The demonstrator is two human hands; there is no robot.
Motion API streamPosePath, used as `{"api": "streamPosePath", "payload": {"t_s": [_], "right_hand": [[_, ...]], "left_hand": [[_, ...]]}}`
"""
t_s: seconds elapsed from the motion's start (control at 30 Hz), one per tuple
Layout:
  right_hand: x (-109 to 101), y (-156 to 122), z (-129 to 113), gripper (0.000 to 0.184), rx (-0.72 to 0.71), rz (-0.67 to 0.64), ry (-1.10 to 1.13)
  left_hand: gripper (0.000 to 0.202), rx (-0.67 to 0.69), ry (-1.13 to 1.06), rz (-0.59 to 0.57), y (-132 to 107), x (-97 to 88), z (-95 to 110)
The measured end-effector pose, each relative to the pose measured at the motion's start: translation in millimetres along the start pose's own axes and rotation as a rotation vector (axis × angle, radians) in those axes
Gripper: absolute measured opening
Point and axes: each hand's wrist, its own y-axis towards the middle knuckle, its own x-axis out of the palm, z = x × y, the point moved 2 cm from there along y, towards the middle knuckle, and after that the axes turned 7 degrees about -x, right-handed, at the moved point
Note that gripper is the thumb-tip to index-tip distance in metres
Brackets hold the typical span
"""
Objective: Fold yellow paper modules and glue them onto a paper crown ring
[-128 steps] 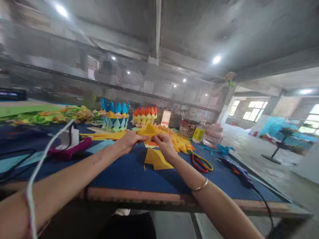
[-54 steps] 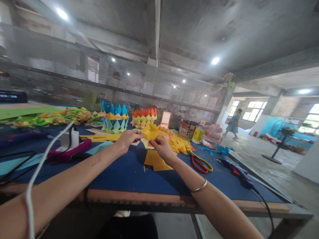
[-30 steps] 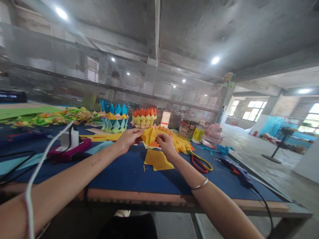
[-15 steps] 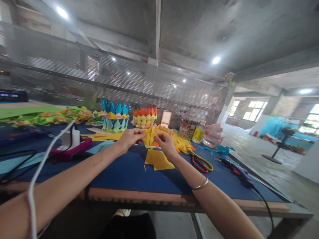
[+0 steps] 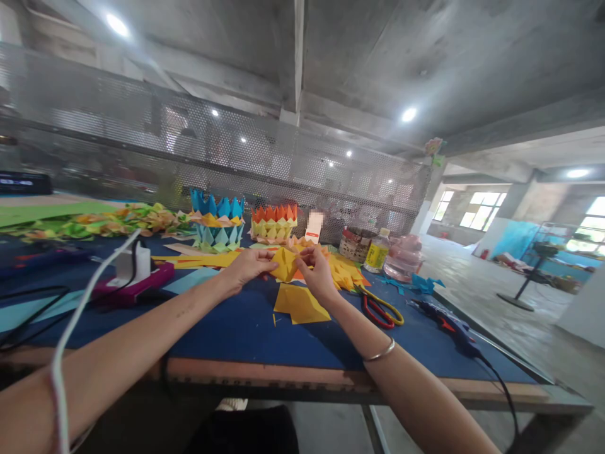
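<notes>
A small folded piece of yellow paper (image 5: 284, 265) is held up over the table between my two hands. My left hand (image 5: 250, 268) pinches its left edge. On the opposite edge, the thumb and fingers of my right hand (image 5: 316, 270) are closed. Just below lie flat yellow paper pieces (image 5: 302, 304) on the blue tabletop. Behind my right hand is a heap of folded yellow papers (image 5: 347, 271). Scissors (image 5: 382, 310) with one red and one yellow handle rest to the right of my right wrist.
Two folded-paper crowns, one blue-topped (image 5: 217, 221) and one orange-topped (image 5: 274, 222), stand at the back. A magenta power strip (image 5: 135, 282) with a white cable is at left. At right are a glue gun (image 5: 451, 328), a yellow-labelled bottle (image 5: 377, 251) and a pink container (image 5: 404, 257).
The yellow paper has changed from a taller, pointed shape to a lower, more compact one between my fingers. Both hands have barely shifted.
</notes>
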Motion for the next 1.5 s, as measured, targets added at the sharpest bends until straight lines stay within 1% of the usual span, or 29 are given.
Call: {"api": "streamPosePath", "payload": {"t_s": [0.1,0.17,0.27,0.33,0.4,0.47,0.53,0.6,0.7,0.8,0.9,0.97,1.03,1.1,1.13,1.17,1.2,1.23,1.3,1.33,1.37,1.5], "right_hand": [[0.7,-0.8,-2.4,0.011,-0.050,-0.027,-0.038],[1.2,-1.3,-3.8,0.010,-0.078,-0.041,-0.075],[-0.8,-1.9,-9.7,0.011,-0.131,-0.036,-0.158],[-4.1,-2.2,-16.9,0.015,-0.176,-0.025,-0.211],[-7.0,-3.0,-25.3,0.021,-0.261,-0.045,-0.273],[-7.0,-4.9,-32.5,0.027,-0.417,-0.129,-0.393],[-4.1,-8.3,-36.0,0.030,-0.593,-0.249,-0.545],[-0.6,-11.9,-35.0,0.028,-0.697,-0.343,-0.630],[2.2,-16.8,-29.9,0.010,-0.758,-0.418,-0.636],[1.3,-22.8,-25.9,0.019,-0.799,-0.462,-0.640],[-3.2,-31.3,-26.5,0.021,-0.825,-0.504,-0.635],[-7.6,-37.7,-28.9,0.021,-0.820,-0.541,-0.625],[-12.7,-43.7,-31.7,0.020,-0.791,-0.597,-0.592],[-17.9,-48.5,-33.5,0.019,-0.739,-0.666,-0.534],[-20.2,-50.3,-34.0,0.018,-0.712,-0.700,-0.503],[-22.4,-51.6,-34.2,0.017,-0.687,-0.730,-0.477],[-24.2,-52.4,-34.2,0.017,-0.667,-0.756,-0.455],[-25.7,-52.7,-34.3,0.018,-0.651,-0.776,-0.437],[-27.6,-52.1,-34.9,0.019,-0.633,-0.812,-0.408],[-28.0,-51.4,-35.6,0.020,-0.625,-0.827,-0.395],[-28.3,-50.5,-36.4,0.020,-0.615,-0.840,-0.381],[-28.0,-47.8,-39.3,0.019,-0.577,-0.877,-0.340]], "left_hand": [[0.021,-0.036,0.072,-0.072,-2.6,2.7,1.1],[0.021,-0.052,0.094,-0.094,-3.6,3.3,1.3],[0.027,-0.081,0.092,-0.097,-2.9,2.2,0.3],[0.031,-0.106,0.075,-0.083,-1.4,0.4,-0.9],[0.033,-0.129,0.052,-0.061,0.0,-1.4,-1.7],[0.033,-0.143,0.031,-0.043,0.6,-2.5,-2.2],[0.033,-0.153,0.015,-0.037,0.4,-2.0,-2.5],[0.033,-0.164,0.010,-0.038,-0.4,-0.1,-3.1],[0.033,-0.183,0.026,-0.049,-2.3,4.2,-4.3],[0.031,-0.185,0.068,-0.071,-5.3,7.1,-4.4],[0.031,-0.151,0.141,-0.072,-10.4,5.6,-3.4],[0.036,-0.091,0.214,-0.045,-16.1,2.2,-2.3],[0.038,0.018,0.305,0.007,-25.0,-2.1,-0.5],[0.034,0.164,0.398,0.064,-37.5,-5.7,1.6],[0.027,0.228,0.440,0.074,-44.5,-6.5,2.1],[0.019,0.286,0.473,0.061,-51.8,-6.4,1.9],[0.013,0.369,0.523,0.021,-59.1,-4.9,1.7],[0.017,0.537,0.665,-0.044,-66.8,-1.4,1.7],[0.028,0.747,0.884,-0.121,-78.5,4.9,-1.5],[0.030,0.804,0.968,-0.142,-82.0,7.6,-3.8],[0.030,0.824,1.017,-0.166,-83.8,9.7,-6.1],[0.030,0.864,1.050,-0.141,-84.1,12.1,-9.1]]}}
